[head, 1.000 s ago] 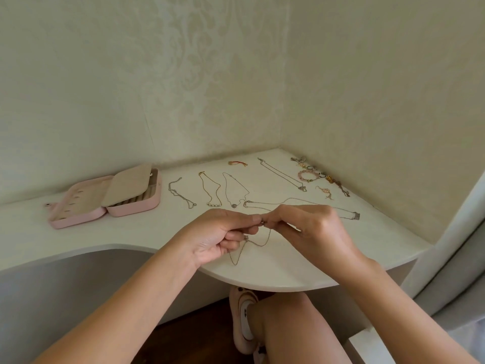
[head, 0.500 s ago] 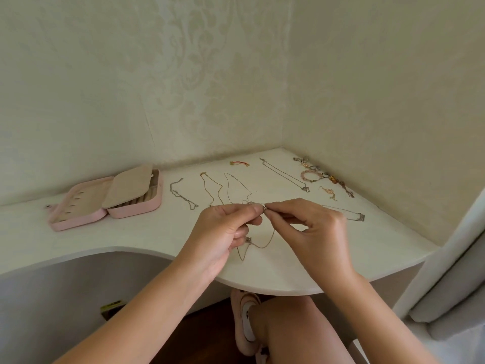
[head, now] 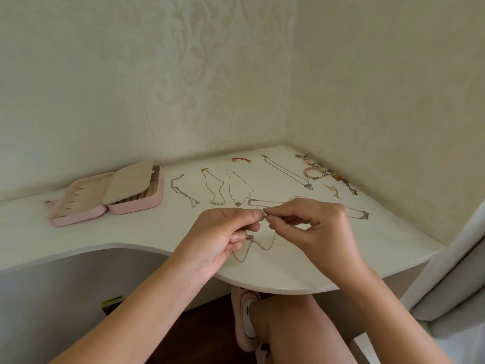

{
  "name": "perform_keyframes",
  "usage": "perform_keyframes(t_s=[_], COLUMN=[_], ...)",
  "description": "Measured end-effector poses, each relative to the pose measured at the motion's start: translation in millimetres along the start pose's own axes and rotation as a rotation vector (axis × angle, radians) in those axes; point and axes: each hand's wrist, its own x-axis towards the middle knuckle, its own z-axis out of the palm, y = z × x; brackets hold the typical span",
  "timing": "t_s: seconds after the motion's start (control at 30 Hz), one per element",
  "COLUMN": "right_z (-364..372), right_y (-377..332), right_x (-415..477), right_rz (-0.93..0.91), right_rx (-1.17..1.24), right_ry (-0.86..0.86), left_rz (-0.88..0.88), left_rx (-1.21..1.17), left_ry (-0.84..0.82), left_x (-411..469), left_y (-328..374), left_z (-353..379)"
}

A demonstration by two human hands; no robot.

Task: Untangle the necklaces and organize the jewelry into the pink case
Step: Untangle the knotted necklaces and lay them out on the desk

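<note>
Both hands are in front of the desk's [head: 288, 277] rounded edge, to the right of the pink case [head: 136, 207] and nearer to the person. The left hand [head: 223, 240] and the right hand [head: 315, 229] each pinch one end of a thin necklace [head: 263, 245] between thumb and forefinger, and the fingertips almost meet at the small clasp. The other fingers of both hands are curled. The rest of the chain hangs down in a loop onto the desk, with a small pendant [head: 249, 237] beside the left fingers.

The pink case lies open at the left end of the desk, and a beige flap covers part of its right half. To the right of the case, four necklaces lie apart from each other: a silver chain [head: 183, 190], a gold chain with pearls [head: 214, 187], a fine chain [head: 237, 187] and a long chain [head: 286, 171]. Further right, close to the wall corner, lies a group of rings and a bracelet [head: 315, 172].

Below the desk, under the case, is a yellow and black label [head: 112, 302]. Its writing is too small to read.
</note>
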Motion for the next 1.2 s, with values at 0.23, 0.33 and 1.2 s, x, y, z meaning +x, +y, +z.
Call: perform_keyframes(t_s=[0.23, 0.33, 1.2], right_z=[-6, -6, -21], right_y=[-5, -6, -39], right_x=[2, 1, 6], right_rz=[-0.006, -0.019, 0.441], right_rx=[-0.014, -0.043, 0.352], right_ry=[-0.023, -0.004, -0.065], left_rz=[0.022, 0.027, 0.438], left_rx=[0.037, 0.043, 1.068], left_ry=[-0.03, -0.027, -0.328], left_x=[-1, 0, -10], left_y=[3, 1, 48], left_z=[1, 1, -18])
